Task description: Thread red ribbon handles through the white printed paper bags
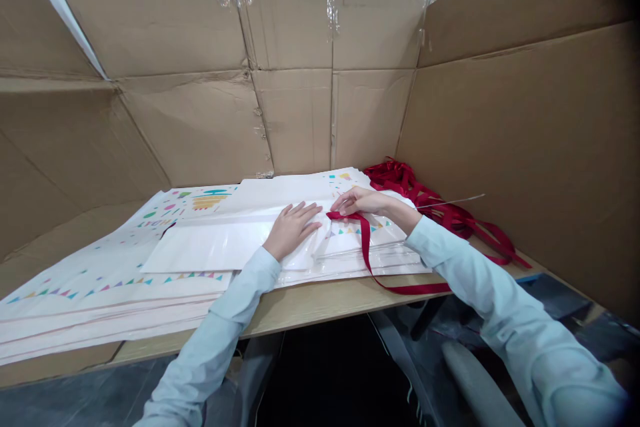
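My left hand point(294, 229) lies flat, fingers spread, on a folded white paper bag point(205, 247) that rests on a stack. Just to its right, my right hand point(361, 201) pinches a red ribbon point(366, 247) near its end, at the bag's right part. From the fingers the ribbon hangs in a loop over the table edge and runs right under my forearm. Beneath, several white sheets or bags point(345, 263) in clear plastic show coloured triangles. Whether the ribbon passes through the bag is hidden by my fingers.
A tangled heap of red ribbon point(395, 177) lies at the back right, with a thin rod point(460, 200) beside it. Printed white bags point(120, 247) are stacked at left. Cardboard walls point(295, 113) surround the wooden table point(310, 310) on three sides.
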`<state>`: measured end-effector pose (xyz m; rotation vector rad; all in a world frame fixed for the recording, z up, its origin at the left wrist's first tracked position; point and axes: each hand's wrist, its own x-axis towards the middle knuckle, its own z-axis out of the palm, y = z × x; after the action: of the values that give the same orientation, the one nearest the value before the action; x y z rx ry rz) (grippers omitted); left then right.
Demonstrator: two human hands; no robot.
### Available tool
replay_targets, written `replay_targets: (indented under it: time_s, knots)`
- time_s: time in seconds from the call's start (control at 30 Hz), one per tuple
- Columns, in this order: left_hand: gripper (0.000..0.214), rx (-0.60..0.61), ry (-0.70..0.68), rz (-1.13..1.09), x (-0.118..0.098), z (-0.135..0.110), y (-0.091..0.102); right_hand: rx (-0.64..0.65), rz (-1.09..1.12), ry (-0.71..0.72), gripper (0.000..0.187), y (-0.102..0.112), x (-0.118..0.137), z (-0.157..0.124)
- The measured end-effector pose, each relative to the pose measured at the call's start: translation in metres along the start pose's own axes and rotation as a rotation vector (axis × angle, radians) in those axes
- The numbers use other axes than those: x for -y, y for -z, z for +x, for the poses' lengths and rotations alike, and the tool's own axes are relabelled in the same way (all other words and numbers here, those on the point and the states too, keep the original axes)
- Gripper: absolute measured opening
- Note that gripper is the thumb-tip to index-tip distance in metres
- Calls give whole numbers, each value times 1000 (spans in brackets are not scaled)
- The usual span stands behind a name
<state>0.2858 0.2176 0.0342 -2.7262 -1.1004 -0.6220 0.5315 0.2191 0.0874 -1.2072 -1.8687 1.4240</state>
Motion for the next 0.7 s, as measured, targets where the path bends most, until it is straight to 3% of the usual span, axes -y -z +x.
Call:
replay_targets:
  time_s: [0.13, 0.23, 0.4, 0.57, 0.7]
  knots:
    - [47, -5, 21, -10, -1, 1, -2, -119, 44, -173, 24, -4, 4, -3]
    - [47, -2, 22, -12, -2, 1, -4, -117, 16, -216, 20, -8, 6, 3]
    - [47, -10, -6, -8, -3, 0, -4, -115, -110, -37, 20, -16, 4, 17]
    - [42, -56, -93, 44, 0, -5, -4, -258, -621, 246, 12, -21, 3, 19]
    - [40, -73, -119, 111, -3, -8, -4, -231, -816, 356, 9, -18, -2, 14]
